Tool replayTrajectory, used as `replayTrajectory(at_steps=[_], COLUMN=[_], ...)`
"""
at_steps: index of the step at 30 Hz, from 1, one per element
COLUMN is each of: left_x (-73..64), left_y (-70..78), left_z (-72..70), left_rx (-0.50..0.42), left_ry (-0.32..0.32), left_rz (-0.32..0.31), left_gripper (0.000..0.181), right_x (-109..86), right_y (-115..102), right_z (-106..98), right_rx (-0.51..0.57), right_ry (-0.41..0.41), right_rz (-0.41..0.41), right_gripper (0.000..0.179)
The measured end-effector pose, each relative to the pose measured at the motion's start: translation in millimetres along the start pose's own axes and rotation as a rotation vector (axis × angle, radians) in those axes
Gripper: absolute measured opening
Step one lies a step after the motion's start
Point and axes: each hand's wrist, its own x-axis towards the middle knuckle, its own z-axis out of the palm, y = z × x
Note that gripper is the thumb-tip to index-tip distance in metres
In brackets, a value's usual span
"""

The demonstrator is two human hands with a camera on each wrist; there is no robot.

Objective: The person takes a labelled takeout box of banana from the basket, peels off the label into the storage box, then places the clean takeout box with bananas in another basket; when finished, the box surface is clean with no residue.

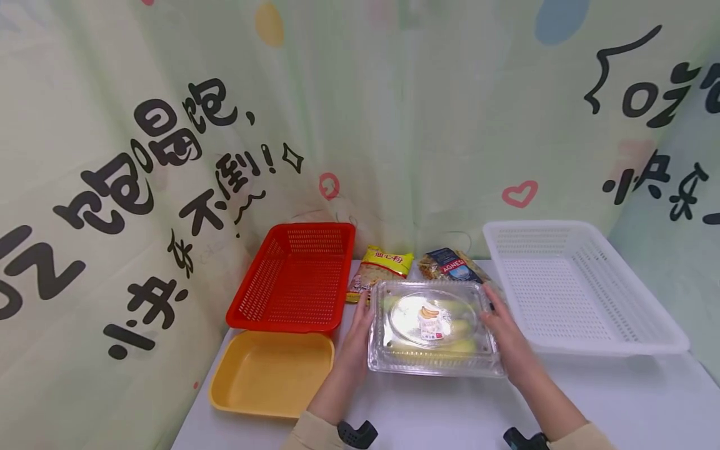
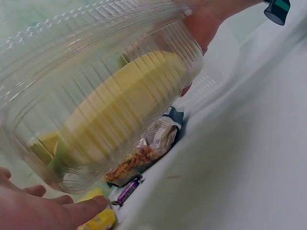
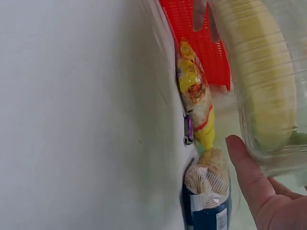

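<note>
A clear plastic clamshell box [image 1: 394, 356] with yellow bananas [image 2: 120, 105] inside is held above the white table, its lid closed and a banana sticker [image 1: 431, 322] on top. My left hand [image 1: 355, 340] holds its left end, with fingers [image 2: 86, 211] reaching along the underside in the left wrist view. At the opposite end, my right hand [image 1: 509, 340] grips the box, the thumb against its side; in the right wrist view a finger [image 3: 244, 165] lies by the bottom corner. Parts of both hands are hidden by the box.
Behind the box lie a yellow noodle bag [image 1: 388, 262], an Agnesi pasta bag [image 1: 452, 265] and a small purple item [image 3: 188, 128]. A red basket [image 1: 289, 275] and a yellow tray [image 1: 272, 369] are at left. On the right stands a white basket [image 1: 562, 300]. A printed curtain [image 1: 439, 125] hangs behind.
</note>
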Motion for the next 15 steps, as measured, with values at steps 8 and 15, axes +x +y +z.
replayTrajectory(at_steps=[8,15], left_x=[-1.9,-2.7], left_y=[-2.8,-11.4], left_z=[-1.1,-2.9], left_rx=[-0.004,-0.014], left_ry=[-0.067,-0.019], left_rz=[0.029,0.005], left_gripper=[0.067,0.069], right_x=[-5.5,-8.6], right_y=[2,7], right_z=[8,16], right_rx=[0.02,0.017], right_ry=[0.051,0.05], right_rz=[0.032,0.04], right_gripper=[0.063,0.063])
